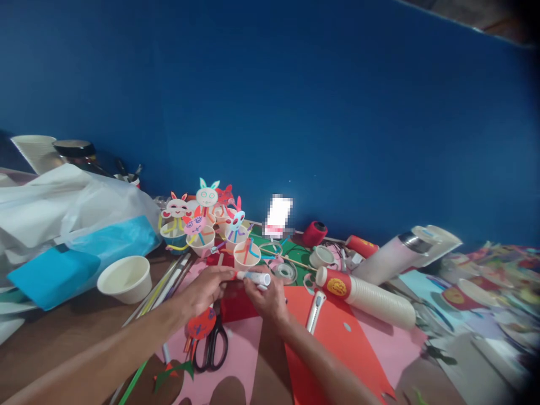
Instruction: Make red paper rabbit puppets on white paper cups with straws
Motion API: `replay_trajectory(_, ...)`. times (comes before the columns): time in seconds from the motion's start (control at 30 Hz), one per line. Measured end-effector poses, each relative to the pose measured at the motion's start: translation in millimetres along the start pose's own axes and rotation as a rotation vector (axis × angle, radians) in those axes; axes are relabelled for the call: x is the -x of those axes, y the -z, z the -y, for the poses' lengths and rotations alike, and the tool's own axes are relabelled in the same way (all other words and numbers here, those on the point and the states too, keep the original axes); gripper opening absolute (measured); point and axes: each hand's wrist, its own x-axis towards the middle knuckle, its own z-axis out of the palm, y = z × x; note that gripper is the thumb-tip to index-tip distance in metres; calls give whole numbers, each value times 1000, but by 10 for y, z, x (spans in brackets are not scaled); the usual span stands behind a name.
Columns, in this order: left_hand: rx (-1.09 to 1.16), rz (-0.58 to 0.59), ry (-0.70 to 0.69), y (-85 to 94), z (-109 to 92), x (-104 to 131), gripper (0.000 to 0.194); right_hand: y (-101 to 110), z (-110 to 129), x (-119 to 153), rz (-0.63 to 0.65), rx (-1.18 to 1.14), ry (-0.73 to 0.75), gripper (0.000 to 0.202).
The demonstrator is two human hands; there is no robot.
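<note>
Both of my hands meet over sheets of red and pink paper on the table. My left hand pinches one end of a white marker-like tube, and my right hand grips its other end from below. Black-handled scissors and a round red paper cut-out lie just under my left wrist. A utility knife rests on the red paper to the right of my right hand. Paper-cup bunny figures stand just beyond the hands.
A sleeve of stacked paper cups lies on its side at right, with a metal flask behind it. An empty white cup and pencils sit at left, beside plastic bags with blue paper. A blue wall backs the table.
</note>
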Motion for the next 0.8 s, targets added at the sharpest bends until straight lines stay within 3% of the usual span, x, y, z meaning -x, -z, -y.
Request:
replay_trajectory(0.17,-21,-7,-27,-26,-82,-53,11,-56,14,-11,-41,-22,-29,14)
replay_trajectory(0.4,-16,26,-51,-197,-127,-85,9,52,-4,-35,-164,6,40,16)
replay_trajectory(0.8,60,-25,-14,-225,244,-303,9,108,-300,27,-178,69,169,12)
